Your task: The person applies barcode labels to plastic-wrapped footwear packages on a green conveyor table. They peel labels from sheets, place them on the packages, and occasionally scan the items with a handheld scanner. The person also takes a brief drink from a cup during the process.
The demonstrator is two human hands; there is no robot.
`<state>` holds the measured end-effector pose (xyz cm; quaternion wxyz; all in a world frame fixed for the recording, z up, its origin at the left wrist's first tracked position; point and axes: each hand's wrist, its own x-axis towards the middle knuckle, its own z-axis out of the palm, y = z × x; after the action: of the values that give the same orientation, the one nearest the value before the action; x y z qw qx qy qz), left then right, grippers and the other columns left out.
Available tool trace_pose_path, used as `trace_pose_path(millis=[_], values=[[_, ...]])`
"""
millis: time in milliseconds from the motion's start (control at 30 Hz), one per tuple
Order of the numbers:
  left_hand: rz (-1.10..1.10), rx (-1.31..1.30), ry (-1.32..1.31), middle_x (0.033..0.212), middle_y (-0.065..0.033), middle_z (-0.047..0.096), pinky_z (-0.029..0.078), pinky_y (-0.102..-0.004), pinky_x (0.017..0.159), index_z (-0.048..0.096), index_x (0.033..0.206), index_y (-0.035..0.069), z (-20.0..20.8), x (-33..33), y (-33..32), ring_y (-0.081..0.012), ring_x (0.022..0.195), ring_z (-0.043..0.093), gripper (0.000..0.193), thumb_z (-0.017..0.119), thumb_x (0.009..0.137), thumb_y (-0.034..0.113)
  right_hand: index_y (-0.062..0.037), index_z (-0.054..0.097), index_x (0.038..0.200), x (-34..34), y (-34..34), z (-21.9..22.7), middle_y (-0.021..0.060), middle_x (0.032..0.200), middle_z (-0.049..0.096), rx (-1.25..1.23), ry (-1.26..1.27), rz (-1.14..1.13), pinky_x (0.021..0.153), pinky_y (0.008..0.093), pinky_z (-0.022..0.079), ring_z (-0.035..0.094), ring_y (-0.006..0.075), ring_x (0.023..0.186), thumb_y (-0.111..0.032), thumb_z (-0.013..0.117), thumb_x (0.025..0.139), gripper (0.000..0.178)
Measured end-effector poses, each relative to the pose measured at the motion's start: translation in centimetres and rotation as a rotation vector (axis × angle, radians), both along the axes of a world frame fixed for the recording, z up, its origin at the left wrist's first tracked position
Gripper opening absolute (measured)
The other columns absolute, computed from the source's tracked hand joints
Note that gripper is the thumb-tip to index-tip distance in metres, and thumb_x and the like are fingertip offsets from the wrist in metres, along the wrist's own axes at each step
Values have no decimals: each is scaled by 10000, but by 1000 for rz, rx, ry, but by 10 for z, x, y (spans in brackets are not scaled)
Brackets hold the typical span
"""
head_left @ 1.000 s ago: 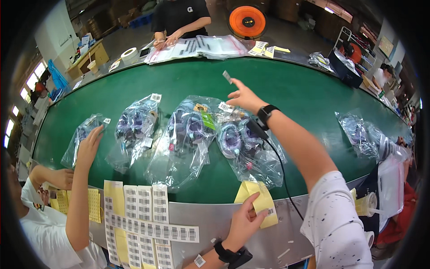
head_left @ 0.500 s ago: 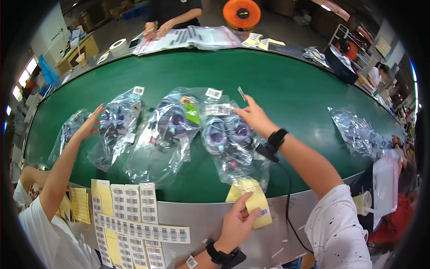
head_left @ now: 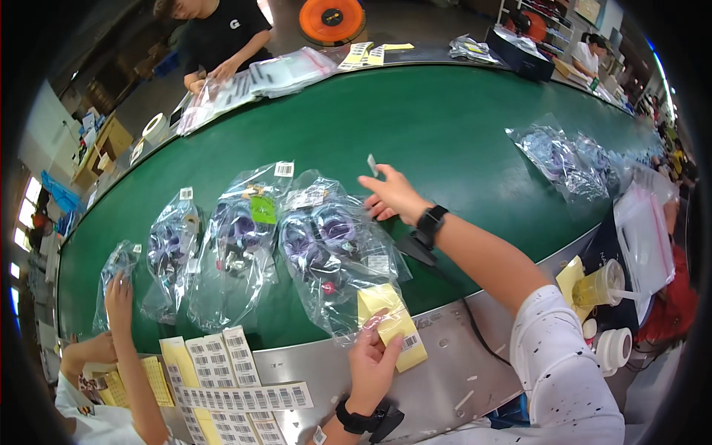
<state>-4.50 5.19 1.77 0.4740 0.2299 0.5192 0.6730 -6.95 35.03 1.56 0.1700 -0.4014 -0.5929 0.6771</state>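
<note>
Beyond the bagged shoes (head_left: 317, 239), the right hand (head_left: 399, 196) bears a near-upright label (head_left: 372, 165), grip unclear. At their near edge, the left hand (head_left: 373, 368) pinches a part-hidden yellow sheet (head_left: 397, 326) slanting away leftward.

A green worktop (head_left: 437, 133) stretches across. Beyond lie dim floor (head_left: 415, 26), an orange fan (head_left: 331, 22) and, to the right, a rack (head_left: 550, 22). At left are a desk (head_left: 116, 139), pale wall (head_left: 44, 111) and bright windows (head_left: 28, 213); at right a light strip (head_left: 662, 74) glows.
</note>
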Motion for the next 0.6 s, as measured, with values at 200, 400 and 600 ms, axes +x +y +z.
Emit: trace_pose_path(millis=[200,400,600], values=[[-4,-77,99,1168,-122,599,500,-262,867,424,1366,-21,4,4,4,-142,1026,611,491,589,904,-25,-80,152,1492,-28,8,-6,127,793,621,-46,17,-23,509,308,529,619,181,608,3,659,820,846],[-10,-31,-5,1205,-122,590,465,-278,925,412,1367,-46,2,4,-3,-143,1085,582,482,563,909,-28,-50,40,1499,8,12,4,180,865,644,-19,119,-96,555,360,578,663,222,667,-27,642,853,882],[-34,-31,31,1214,-140,594,488,-271,903,390,1390,-32,11,6,-4,-149,1058,602,511,581,917,-13,-50,61,1495,-32,-29,1,129,835,592,-12,43,24,509,326,524,621,185,647,-100,689,837,911]])
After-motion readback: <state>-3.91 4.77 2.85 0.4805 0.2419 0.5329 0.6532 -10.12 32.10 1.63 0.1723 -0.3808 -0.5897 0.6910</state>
